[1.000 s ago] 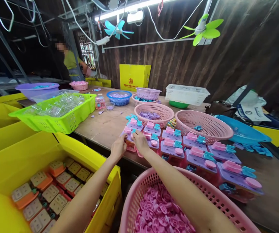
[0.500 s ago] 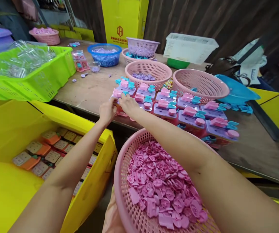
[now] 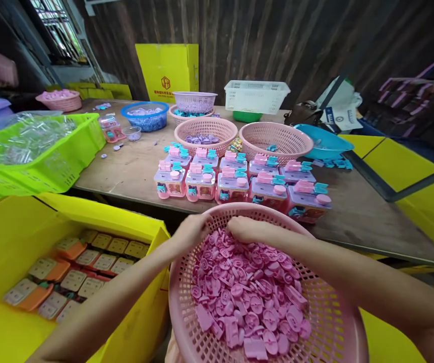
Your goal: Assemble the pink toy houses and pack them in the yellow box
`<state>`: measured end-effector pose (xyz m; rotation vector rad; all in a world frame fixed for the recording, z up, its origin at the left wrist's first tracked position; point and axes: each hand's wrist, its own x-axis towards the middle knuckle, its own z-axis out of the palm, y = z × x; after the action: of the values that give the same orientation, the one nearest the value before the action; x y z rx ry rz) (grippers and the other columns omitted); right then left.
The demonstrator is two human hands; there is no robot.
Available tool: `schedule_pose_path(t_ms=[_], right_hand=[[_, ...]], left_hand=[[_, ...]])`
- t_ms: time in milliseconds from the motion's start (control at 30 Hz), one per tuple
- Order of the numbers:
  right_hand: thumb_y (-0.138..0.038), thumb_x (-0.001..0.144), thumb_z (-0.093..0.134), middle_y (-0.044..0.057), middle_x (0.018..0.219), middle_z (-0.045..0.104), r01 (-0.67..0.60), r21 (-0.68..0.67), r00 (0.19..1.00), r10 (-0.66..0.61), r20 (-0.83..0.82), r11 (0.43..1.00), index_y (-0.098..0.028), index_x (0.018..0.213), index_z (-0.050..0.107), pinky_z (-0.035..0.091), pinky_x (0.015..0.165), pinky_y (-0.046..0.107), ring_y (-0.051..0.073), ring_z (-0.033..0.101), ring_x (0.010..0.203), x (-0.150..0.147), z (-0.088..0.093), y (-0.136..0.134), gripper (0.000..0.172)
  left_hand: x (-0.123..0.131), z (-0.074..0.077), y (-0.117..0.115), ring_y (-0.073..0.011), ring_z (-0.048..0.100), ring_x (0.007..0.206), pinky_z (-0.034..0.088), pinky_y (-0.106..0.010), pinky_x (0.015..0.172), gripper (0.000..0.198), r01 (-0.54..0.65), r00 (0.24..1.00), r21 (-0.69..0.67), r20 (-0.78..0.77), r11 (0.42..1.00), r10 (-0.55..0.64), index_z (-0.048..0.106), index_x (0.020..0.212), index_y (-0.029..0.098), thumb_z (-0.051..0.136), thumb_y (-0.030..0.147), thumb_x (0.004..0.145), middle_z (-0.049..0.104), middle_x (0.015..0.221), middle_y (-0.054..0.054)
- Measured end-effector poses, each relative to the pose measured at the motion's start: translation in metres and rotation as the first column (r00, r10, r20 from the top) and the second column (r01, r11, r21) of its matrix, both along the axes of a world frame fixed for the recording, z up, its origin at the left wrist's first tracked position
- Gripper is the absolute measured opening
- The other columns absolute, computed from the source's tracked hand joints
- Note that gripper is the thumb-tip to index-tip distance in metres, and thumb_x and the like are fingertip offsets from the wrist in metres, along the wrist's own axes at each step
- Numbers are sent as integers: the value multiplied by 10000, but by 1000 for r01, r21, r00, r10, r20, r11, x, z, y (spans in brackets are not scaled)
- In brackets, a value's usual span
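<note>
Head view | left hand (image 3: 190, 233), right hand (image 3: 245, 229) on pink parts (image 3: 247, 297) in basket (image 3: 330, 302) | grips: cannot tell | yellow box (image 3: 167, 70) print unreadable

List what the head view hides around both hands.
- Left hand: motion-blurred; whether it holds a pink plastic button piece is unclear.
- Right hand: fingers curled under, hidden by its own back.
- Round pink plastic mesh basket: near rim cut off by bottom edge.
- Yellow cardboard box: print too small.
</note>
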<state>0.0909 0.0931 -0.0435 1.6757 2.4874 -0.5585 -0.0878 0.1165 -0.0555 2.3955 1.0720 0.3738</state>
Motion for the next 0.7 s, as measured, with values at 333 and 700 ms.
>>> schedule_pose_path(t_ms=[333, 700], right_hand=[[39, 700, 504, 162, 917, 659, 51, -80, 998, -53, -33, 996, -87, 823, 675, 438, 708, 289, 245, 621, 830, 10, -14, -11, 246], [-322, 838, 493, 24, 786, 602, 227, -206, 657, -306, -689, 952, -159, 823, 594, 380, 552, 234, 115, 503, 642, 40, 27, -32, 192]], left_hand=[[39, -14, -14, -265, 602, 898, 469, -333, 757, 156, 180, 871, -82, -449, 980, -198, 638, 867, 123, 533, 182, 769, 631, 940, -125], [36, 3, -10, -109, 538, 638, 433, -238, 636, 309, 245, 842, -720, 490, 650, 225, 612, 908, 134, 685, 318, 670, 589, 722, 0]])
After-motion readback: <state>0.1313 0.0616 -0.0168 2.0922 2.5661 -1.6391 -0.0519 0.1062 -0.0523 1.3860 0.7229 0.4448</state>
